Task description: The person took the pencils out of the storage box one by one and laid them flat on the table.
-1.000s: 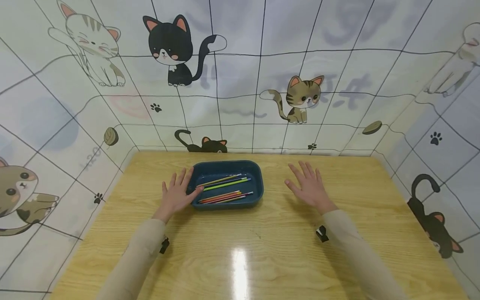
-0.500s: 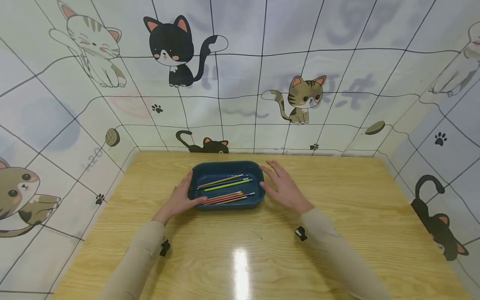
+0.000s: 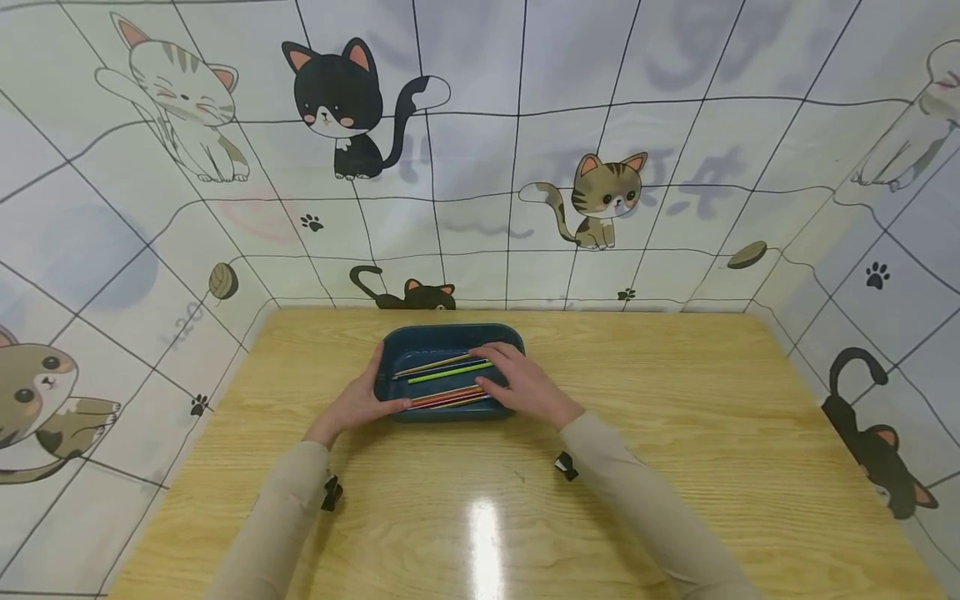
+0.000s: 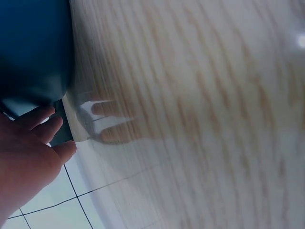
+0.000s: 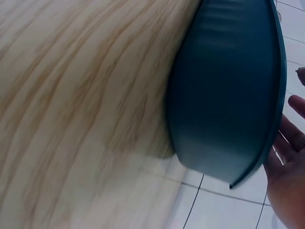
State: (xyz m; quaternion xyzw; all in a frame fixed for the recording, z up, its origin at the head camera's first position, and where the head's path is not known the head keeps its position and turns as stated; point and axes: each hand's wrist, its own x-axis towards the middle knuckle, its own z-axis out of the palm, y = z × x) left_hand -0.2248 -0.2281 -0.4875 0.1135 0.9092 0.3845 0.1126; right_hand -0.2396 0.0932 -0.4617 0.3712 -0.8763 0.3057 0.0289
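in the head view, the blue tray sat on the wooden table, reaching from the left hand to beneath the right hand. the left grasped its end, fingers along the outer wall, thumb over the rim. inside, pencils lay in two groups, ends under the right hand, whose fingers and thumb stood apart, loosely bent; contact could not be told. in the left wrist view, fingertips met the tray's wall. in the right wrist view, that wall hid the pencils beside the right hand.
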